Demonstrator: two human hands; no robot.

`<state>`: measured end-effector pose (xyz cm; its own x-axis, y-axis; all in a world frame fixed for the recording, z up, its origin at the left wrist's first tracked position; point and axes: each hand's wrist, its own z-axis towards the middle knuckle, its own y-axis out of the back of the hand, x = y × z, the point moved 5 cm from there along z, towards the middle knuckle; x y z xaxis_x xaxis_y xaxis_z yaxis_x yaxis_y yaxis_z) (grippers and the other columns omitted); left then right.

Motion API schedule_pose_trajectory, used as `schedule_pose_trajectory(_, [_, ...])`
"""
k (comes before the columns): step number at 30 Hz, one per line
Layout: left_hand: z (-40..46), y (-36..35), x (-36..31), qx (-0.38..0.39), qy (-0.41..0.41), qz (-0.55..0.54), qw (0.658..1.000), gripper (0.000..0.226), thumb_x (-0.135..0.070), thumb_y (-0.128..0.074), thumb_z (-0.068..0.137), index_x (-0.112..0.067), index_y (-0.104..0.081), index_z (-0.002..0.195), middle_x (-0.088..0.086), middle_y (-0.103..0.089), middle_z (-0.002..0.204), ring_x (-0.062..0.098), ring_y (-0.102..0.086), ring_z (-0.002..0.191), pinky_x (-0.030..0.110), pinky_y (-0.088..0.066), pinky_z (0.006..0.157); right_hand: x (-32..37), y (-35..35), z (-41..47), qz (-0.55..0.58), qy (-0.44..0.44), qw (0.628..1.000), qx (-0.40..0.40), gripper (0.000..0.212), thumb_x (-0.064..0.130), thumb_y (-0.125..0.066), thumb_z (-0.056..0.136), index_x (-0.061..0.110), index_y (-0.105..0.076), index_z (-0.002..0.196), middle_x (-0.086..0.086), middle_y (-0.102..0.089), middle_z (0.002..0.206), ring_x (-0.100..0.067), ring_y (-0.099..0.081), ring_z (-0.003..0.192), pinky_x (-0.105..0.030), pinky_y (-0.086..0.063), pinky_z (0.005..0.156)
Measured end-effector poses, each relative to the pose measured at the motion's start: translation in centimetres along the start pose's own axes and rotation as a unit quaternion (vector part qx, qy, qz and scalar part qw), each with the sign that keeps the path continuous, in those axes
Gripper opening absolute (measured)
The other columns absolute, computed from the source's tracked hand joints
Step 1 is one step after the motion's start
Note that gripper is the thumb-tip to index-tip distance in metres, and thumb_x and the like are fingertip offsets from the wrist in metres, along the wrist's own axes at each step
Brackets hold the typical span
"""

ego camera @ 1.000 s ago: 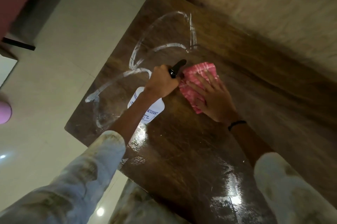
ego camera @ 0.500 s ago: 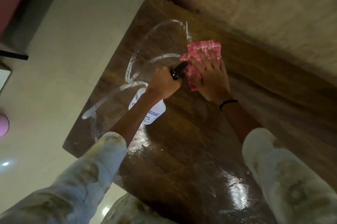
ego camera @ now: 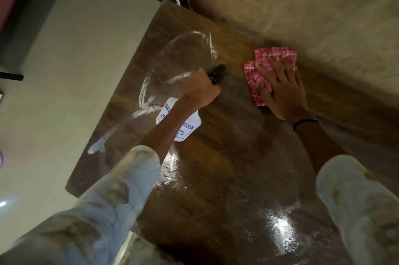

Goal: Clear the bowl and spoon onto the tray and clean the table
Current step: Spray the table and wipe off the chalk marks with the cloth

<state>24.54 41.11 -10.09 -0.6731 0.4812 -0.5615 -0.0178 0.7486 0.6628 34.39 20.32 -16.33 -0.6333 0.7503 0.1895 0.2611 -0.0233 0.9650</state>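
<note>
My left hand (ego camera: pixel 199 90) grips the black head of a white spray bottle (ego camera: pixel 190 127) above the middle of the dark wooden table (ego camera: pixel 226 178). The bottle's body shows under my forearm. My right hand (ego camera: pixel 280 90) lies flat with fingers spread on a folded red-and-white checked cloth (ego camera: pixel 258 79), pressing it on the table close to the far edge by the wall. White wet streaks (ego camera: pixel 172 79) curve over the table's left part. No bowl, spoon or tray is in view.
A beige wall (ego camera: pixel 302 5) runs along the table's far right side. Pale floor tiles (ego camera: pixel 64 92) lie to the left of the table's edge. The near table surface shines wet under a light.
My right hand has slid the cloth away from the bottle, to the right and toward the wall. The left hand keeps its grip on the spray bottle in about the same spot.
</note>
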Motion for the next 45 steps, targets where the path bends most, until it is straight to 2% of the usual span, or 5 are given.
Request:
schedule_pose_trajectory(7, [2.1, 1.0, 1.1, -0.015, 0.019, -0.013, 1.000, 0.035, -0.018, -0.065, 0.081, 0.006, -0.062, 0.107, 0.021, -0.067, 0.099, 0.029, -0.065, 0.082, 0.024, -0.046, 0.062, 0.3, 0.2, 1.1, -0.002, -0.011, 1.000, 0.006, 0.061, 0.055, -0.022, 0.094, 0.033, -0.022, 0.151, -0.006, -0.019, 0.160, -0.033, -0.012, 0.148, -0.053, -0.015, 0.117])
schedule_pose_trajectory(16, [3.1, 3.4, 4.1, 0.006, 0.042, -0.034, 0.999, 0.033, -0.018, -0.064, 0.078, 0.004, -0.064, 0.104, 0.018, -0.070, 0.089, 0.027, -0.066, 0.067, 0.025, -0.049, 0.047, 5.8, 0.5, 5.7, 0.029, -0.051, 0.998, 0.002, 0.067, 0.057, -0.016, 0.090, 0.031, -0.024, 0.152, -0.005, -0.018, 0.160, -0.036, -0.011, 0.147, -0.055, -0.013, 0.116])
schedule_pose_trajectory(26, [2.7, 5.7, 6.1, 0.000, 0.037, -0.040, 0.999, 0.033, -0.027, -0.065, 0.080, -0.002, -0.068, 0.102, 0.018, -0.072, 0.084, 0.023, -0.060, 0.053, 0.023, -0.045, 0.047, 12.3, -2.0, 1.2, -0.027, 0.188, 0.981, 0.046, 0.058, 0.055, -0.026, 0.096, 0.031, -0.033, 0.148, -0.007, -0.030, 0.156, -0.034, -0.019, 0.145, -0.052, -0.015, 0.118])
schedule_pose_trajectory(37, [2.7, 7.2, 8.2, 0.000, 0.062, -0.035, 0.997, 0.030, -0.024, -0.065, 0.076, -0.001, -0.068, 0.095, 0.018, -0.070, 0.087, 0.036, -0.067, 0.072, 0.036, -0.056, 0.061, 10.5, 0.6, 9.6, 0.024, -0.019, 0.999, 0.015, 0.066, 0.057, -0.017, 0.090, 0.032, -0.022, 0.151, -0.006, -0.017, 0.161, -0.038, -0.008, 0.147, -0.055, -0.012, 0.116])
schedule_pose_trajectory(45, [3.4, 8.9, 8.0, -0.014, 0.073, -0.037, 0.997, 0.039, -0.013, -0.066, 0.077, 0.006, -0.059, 0.110, 0.018, -0.066, 0.096, 0.030, -0.063, 0.076, 0.029, -0.047, 0.062, 13.2, -1.0, 6.3, -0.030, 0.157, 0.986, 0.040, 0.057, 0.054, -0.026, 0.096, 0.033, -0.028, 0.150, -0.005, -0.024, 0.158, -0.034, -0.015, 0.147, -0.053, -0.014, 0.118])
